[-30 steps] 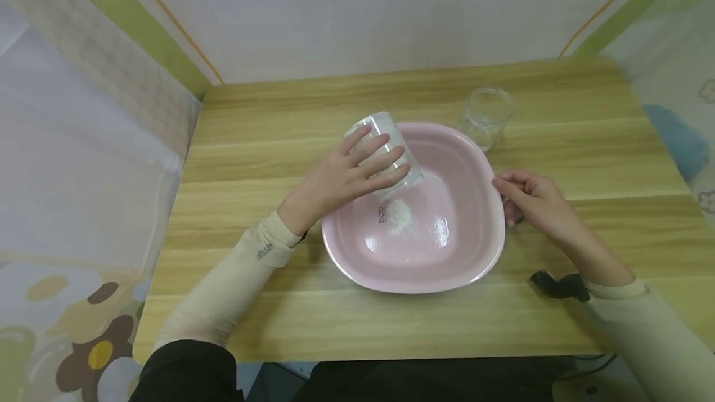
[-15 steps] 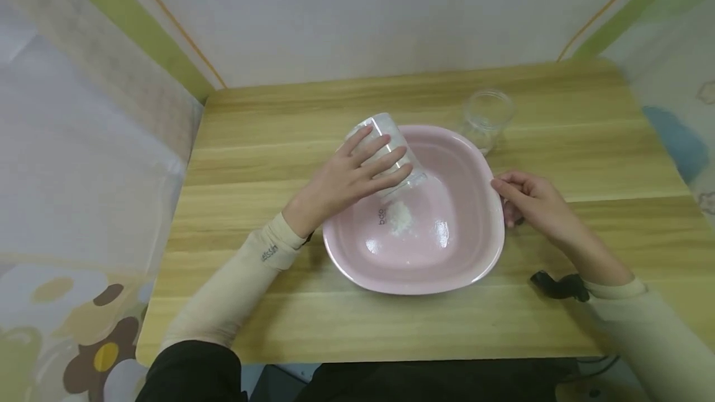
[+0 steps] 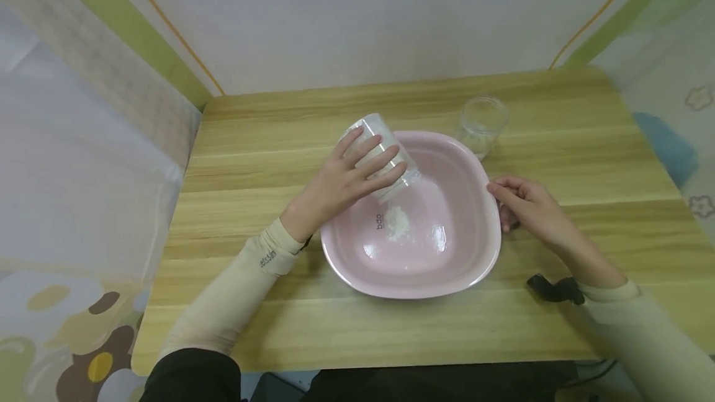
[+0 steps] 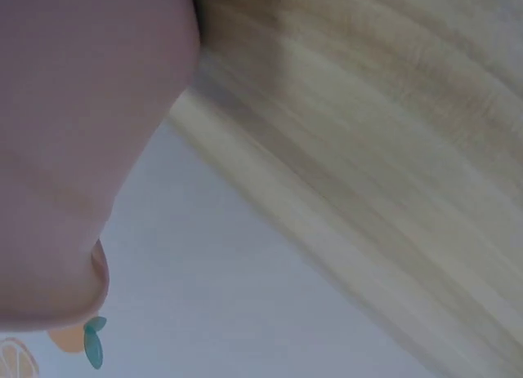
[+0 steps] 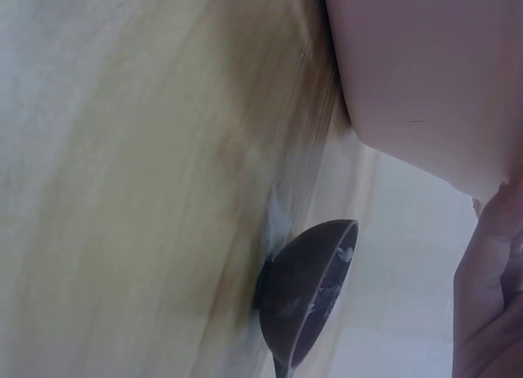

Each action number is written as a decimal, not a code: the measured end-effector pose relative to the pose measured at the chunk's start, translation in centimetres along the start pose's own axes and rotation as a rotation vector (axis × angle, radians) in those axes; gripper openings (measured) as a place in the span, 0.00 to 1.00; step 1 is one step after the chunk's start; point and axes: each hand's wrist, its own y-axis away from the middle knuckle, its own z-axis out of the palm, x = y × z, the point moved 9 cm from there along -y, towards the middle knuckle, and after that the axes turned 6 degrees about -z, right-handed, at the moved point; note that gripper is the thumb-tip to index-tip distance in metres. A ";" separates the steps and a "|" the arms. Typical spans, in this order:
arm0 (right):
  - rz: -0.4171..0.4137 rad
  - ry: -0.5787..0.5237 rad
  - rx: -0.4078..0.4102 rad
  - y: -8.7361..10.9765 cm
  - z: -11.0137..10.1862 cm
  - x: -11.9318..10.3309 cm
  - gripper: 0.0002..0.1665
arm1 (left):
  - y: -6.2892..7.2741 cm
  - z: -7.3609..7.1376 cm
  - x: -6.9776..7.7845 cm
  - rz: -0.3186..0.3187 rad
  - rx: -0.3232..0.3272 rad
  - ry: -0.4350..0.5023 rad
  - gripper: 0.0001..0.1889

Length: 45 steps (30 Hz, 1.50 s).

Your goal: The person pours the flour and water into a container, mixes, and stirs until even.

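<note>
My left hand grips a clear jar with white contents, its fingers spread across the side and its thumb hidden. Mouth down to the right, the jar tilts over the left part of a pink basin. A small heap of white powder lies on the basin's floor. At the basin's right rim, my right hand pinches the edge between thumb and fingers. Beside the basin in the right wrist view is a dark rounded scoop with white residue in it; the right hand shows at that view's edge.
A second clear jar stands on the wooden table behind the basin's right side. A printed white cloth borders the table at the back. A black strap-like piece sits by the right wrist. Basin wall fills the left wrist view's left side.
The head view has shifted slightly, so everything sits a little lower in it. Both hands, the tilted jar and the basin keep nearly the same arrangement.
</note>
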 end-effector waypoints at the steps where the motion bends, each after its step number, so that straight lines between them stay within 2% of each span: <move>1: -0.005 0.001 -0.002 0.0 -0.1 -0.1 0.20 | -0.1 0.0 -0.1 -0.001 0.004 -0.005 0.34; 8: -0.002 0.014 0.004 0.0 -0.7 -0.3 0.18 | -0.8 -0.2 -0.2 0.007 0.054 -0.057 0.34; 16: 0.009 0.010 0.017 0.1 -0.8 -0.3 0.18 | -0.8 0.0 0.2 0.040 0.021 -0.068 0.37; 26: -0.008 0.015 0.010 0.3 -0.7 -0.4 0.17 | -0.5 0.0 0.1 0.025 0.065 -0.051 0.34; 31: -0.009 0.018 0.008 0.2 -0.6 -0.5 0.18 | -0.4 -0.3 -0.3 -0.001 0.081 -0.031 0.33; 34: -0.001 0.022 0.013 0.2 -0.7 -0.5 0.17 | -0.5 -0.5 -0.5 -0.011 0.079 -0.034 0.35; 39: 0.004 0.012 0.016 0.1 -0.7 -0.4 0.17 | -0.6 -0.4 -0.2 0.011 0.056 -0.081 0.35; 45: 0.008 0.005 0.021 0.1 -0.7 -0.4 0.16 | -0.7 -0.5 0.0 0.027 0.039 -0.083 0.35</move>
